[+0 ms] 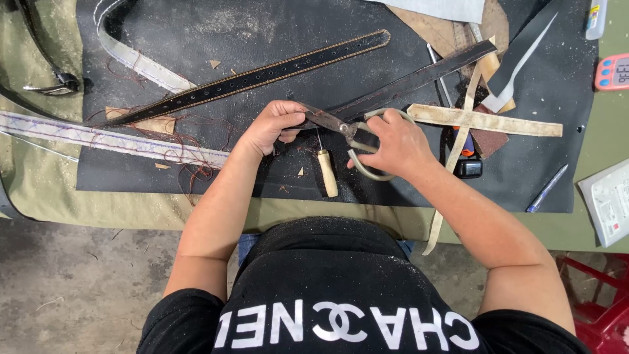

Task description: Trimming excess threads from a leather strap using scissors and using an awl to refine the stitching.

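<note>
My right hand [398,144] grips the loop handles of large metal scissors [341,126], whose blades point left toward my left hand [273,124]. My left hand pinches the end of a dark leather strap [419,80] that runs up to the right, right at the scissor tips. A second black belt [262,73] with punched holes and tan stitching lies diagonally above my left hand. An awl with a pale wooden handle [327,172] lies on the mat just below the scissors.
A black work mat [196,26] covers a green table. Pale straps [485,120] cross at the right. A white stitched strip [98,139] and loose brown threads lie left. A pen [546,189], a pink timer [612,72] and a red stool [599,301] are at the right.
</note>
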